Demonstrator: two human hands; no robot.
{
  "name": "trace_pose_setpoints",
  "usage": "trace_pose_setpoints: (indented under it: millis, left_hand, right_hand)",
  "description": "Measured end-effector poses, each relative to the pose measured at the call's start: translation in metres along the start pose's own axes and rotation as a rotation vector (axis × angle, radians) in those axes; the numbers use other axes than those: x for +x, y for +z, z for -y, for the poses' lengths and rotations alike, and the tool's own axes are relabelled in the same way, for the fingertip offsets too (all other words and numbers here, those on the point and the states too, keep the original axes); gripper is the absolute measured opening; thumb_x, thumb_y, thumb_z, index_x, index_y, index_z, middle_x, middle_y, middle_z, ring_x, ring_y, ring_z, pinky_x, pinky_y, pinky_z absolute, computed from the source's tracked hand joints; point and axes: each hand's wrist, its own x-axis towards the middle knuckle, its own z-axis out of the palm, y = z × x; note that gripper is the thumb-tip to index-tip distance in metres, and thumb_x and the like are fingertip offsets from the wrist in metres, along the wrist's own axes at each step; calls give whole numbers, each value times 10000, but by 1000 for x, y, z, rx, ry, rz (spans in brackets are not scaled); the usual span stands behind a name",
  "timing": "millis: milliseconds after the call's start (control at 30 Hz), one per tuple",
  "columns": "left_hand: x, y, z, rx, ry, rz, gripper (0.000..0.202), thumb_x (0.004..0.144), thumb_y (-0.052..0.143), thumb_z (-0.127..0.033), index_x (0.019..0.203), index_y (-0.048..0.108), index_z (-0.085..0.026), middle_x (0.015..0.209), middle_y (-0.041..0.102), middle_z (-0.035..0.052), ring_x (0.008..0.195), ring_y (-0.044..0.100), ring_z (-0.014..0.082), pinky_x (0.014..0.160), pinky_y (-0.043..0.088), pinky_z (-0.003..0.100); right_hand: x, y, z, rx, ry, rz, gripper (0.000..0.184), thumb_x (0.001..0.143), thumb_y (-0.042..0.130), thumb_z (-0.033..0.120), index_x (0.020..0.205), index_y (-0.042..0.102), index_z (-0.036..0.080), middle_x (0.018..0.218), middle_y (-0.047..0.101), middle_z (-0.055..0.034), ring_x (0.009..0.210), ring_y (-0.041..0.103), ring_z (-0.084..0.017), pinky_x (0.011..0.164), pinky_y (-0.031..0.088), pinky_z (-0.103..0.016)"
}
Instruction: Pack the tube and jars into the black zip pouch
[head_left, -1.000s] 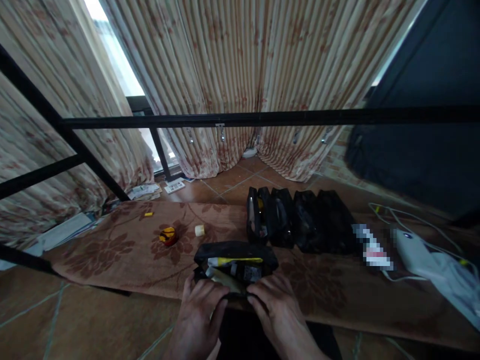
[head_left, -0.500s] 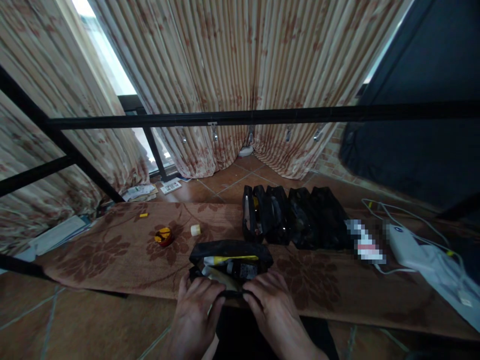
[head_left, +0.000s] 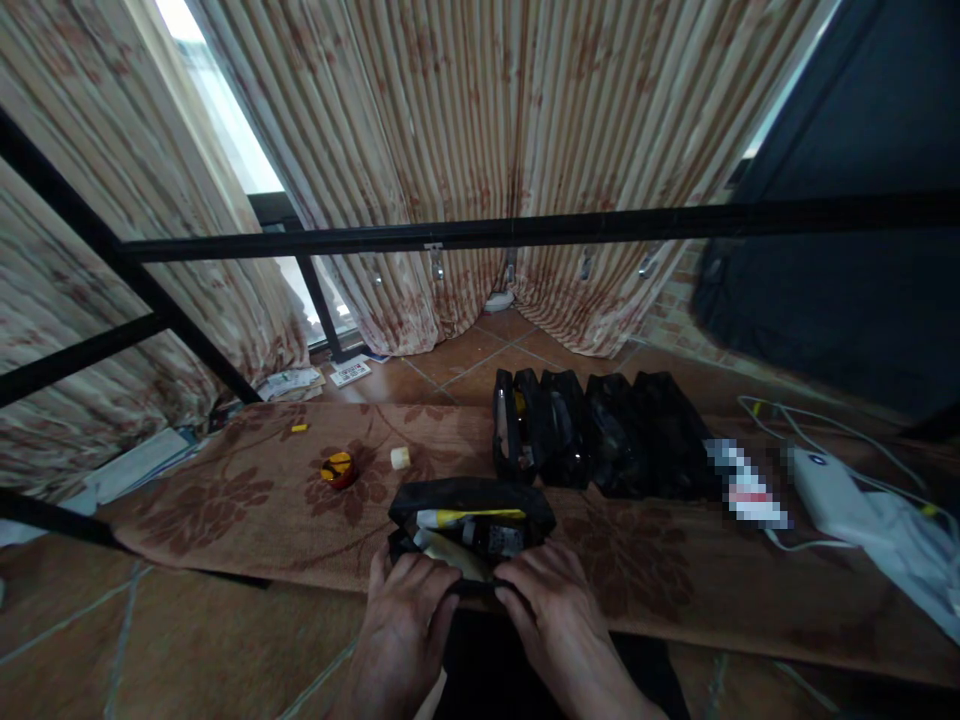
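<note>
A black pouch [head_left: 469, 494] lies open at the front edge of the brown patterned cloth. Inside it show a yellow-and-white packet [head_left: 439, 518], a pale flat piece [head_left: 450, 552] and a dark bottle with a printed label [head_left: 504, 540]. My left hand [head_left: 412, 610] pinches the near rim of the pouch on its left part. Closed on the same rim, a little to the right, is my right hand [head_left: 547, 610]. The thumbs lie on the near side and the fingertips reach over the edge.
Several black pouches [head_left: 562, 430] stand in a row behind, to the right. An amber round container [head_left: 338, 469], a small cream roll [head_left: 400, 458] and a yellow piece [head_left: 300, 428] lie left on the cloth [head_left: 225, 490]. A white device [head_left: 825, 495] with cables is at right. A black bar [head_left: 465, 237] crosses beyond.
The whole view has shifted slightly, so things sit a little further right. Both hands keep their hold on the pouch rim.
</note>
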Motion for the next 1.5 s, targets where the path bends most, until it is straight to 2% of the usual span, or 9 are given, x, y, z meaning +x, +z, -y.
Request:
trace_pose_setpoints:
  millis: [200, 333, 467, 567, 733, 933, 1200, 1500]
  left_hand:
    - [1, -2, -4, -52, -49, 39, 210, 877, 496, -144, 998, 629, -254, 915, 704, 1, 904, 616, 218, 1022, 242, 563]
    - [2, -5, -8, -120, -113, 66, 173, 883, 495, -143, 919, 631, -243, 890, 695, -5, 911, 604, 208, 1042, 232, 555]
    - [2, -5, -11, -161, -161, 58, 196, 878, 506, -130, 927, 644, -260, 949, 697, -14, 970, 594, 202, 1082, 185, 552]
    - [2, -6, -12, -169, -167, 73, 192, 872, 509, -133, 936, 644, -254, 958, 696, -5, 973, 584, 210, 1074, 199, 552]
    - [3, -7, -13, -184, -172, 108, 149, 873, 509, -158, 895, 637, -230, 931, 690, 9, 956, 573, 212, 1067, 217, 547]
    - [1, -6, -14, -190, -183, 98, 169, 846, 548, -160, 939, 647, -260, 938, 686, 1, 972, 575, 217, 1086, 188, 565]
    - [2, -8, -16, -191, -200, 114, 136, 870, 550, -210, 953, 643, -264, 974, 682, 0, 1016, 566, 219, 1106, 165, 587]
    - [2, -7, -14, -221, -199, 98, 123, 872, 552, -207, 943, 636, -263, 969, 693, 0, 1006, 572, 218, 1108, 152, 593]
  right_hand:
    - [-1, 0, 1, -16, -13, 0, 199, 832, 625, 80, 898, 661, 264, 855, 669, 18, 868, 604, -193, 912, 394, -405]
    - [-3, 1, -4, -19, -42, -12, 200, 835, 610, 85, 909, 642, 269, 864, 675, 23, 865, 609, -198, 901, 397, -409]
    - [-5, 6, -18, -64, -156, -15, 212, 841, 593, 102, 966, 610, 272, 924, 688, 16, 873, 626, -199, 873, 407, -386]
    - [-5, 9, -25, -98, -239, 11, 241, 843, 587, 109, 1018, 593, 274, 942, 691, 16, 868, 635, -193, 863, 407, -376]
    - [-6, 11, -26, -98, -196, -32, 242, 847, 564, 86, 992, 594, 276, 912, 684, 26, 857, 632, -187, 866, 393, -377]
    - [-7, 14, -38, -196, -326, -5, 221, 860, 588, 153, 1046, 591, 272, 919, 693, 22, 830, 651, -176, 807, 420, -343]
    - [-7, 15, -45, -242, -380, -62, 151, 896, 564, 245, 1038, 609, 274, 921, 719, 8, 813, 679, -182, 798, 440, -345]
    - [-6, 13, -46, -252, -399, -30, 144, 896, 563, 225, 1019, 617, 277, 885, 716, 8, 783, 678, -176, 784, 458, -333]
